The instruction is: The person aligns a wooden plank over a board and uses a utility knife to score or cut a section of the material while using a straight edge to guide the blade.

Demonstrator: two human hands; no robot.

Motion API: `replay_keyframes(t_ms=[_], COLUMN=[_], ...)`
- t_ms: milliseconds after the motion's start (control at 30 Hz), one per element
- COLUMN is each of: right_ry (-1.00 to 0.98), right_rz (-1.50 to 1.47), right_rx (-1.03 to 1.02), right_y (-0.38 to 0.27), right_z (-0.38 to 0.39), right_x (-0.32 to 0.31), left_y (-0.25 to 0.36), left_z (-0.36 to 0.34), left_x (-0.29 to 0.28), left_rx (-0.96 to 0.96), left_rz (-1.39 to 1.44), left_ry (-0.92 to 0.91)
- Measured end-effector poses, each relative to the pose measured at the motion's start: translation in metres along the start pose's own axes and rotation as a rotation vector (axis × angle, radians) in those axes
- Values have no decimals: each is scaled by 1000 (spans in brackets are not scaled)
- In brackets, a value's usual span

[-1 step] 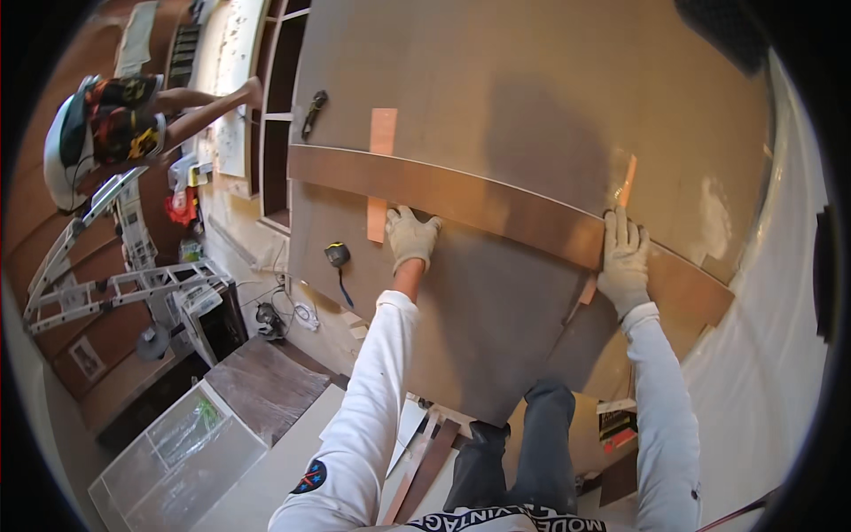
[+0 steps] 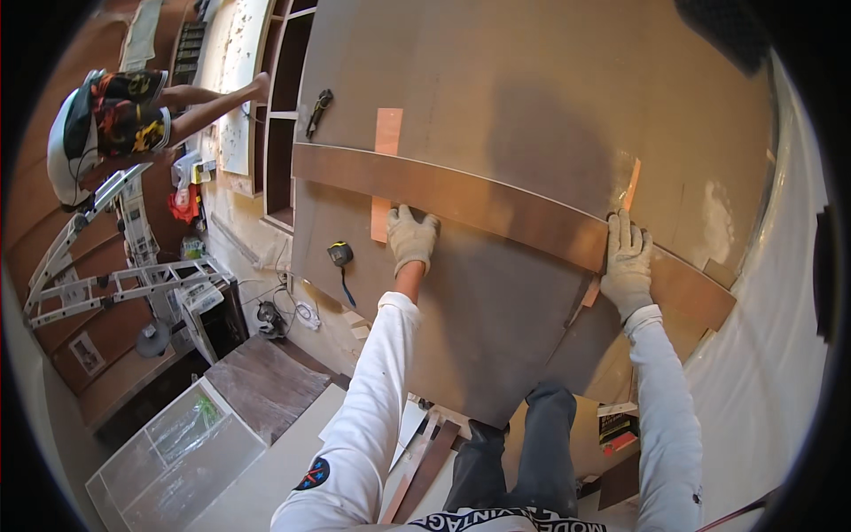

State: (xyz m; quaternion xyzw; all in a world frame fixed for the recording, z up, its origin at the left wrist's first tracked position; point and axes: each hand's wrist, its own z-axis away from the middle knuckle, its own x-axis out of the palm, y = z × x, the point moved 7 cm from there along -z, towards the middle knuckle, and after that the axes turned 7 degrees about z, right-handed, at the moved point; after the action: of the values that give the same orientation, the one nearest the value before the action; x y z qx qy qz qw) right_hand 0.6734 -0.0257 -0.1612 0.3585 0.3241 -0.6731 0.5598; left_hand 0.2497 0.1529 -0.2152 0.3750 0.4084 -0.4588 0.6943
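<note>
A long brown board [image 2: 496,208] lies crosswise on a large grey-brown sheet [image 2: 691,115], over peach strips [image 2: 387,129]. My left hand [image 2: 413,235], gloved, touches the board's near edge with bent, spread fingertips, beside the left strip. My right hand [image 2: 628,262], also gloved, lies across the board toward its right end, fingers stretched out to the far edge. A yellow-and-black tape measure [image 2: 339,254] with a blue strap rests on the sheet left of my left hand. A black utility knife [image 2: 319,113] lies above the board's left part.
A co-worker [image 2: 128,115] in patterned shorts is at the upper left, near aluminium ladders [image 2: 80,299]. An open shelved frame [image 2: 284,80] borders the sheet. A power tool [image 2: 270,317] and cables are lower left, near wrapped panels [image 2: 173,457]. Plastic sheeting [image 2: 753,372] is at right.
</note>
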Motion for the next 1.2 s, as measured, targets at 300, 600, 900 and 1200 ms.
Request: replay_keyframes(t_ms=[300,600,900,1200], right_ry=[-146,-133,-118,-35], right_rz=[158,210,211,177], right_rx=[-29,-80,-105,-125], right_y=[-6,-6,-6,-2], right_z=[-7,-7,-5,-6], right_x=[14,9,9,16], left_y=[-77,-68,-88,-88], left_z=[-58,-94,-92,-84], left_x=[-31,-19,-9,-8], left_rx=[-300,-526,-493,-516], left_rz=[654,1565,1754,1802], left_ry=[74,221,209,198])
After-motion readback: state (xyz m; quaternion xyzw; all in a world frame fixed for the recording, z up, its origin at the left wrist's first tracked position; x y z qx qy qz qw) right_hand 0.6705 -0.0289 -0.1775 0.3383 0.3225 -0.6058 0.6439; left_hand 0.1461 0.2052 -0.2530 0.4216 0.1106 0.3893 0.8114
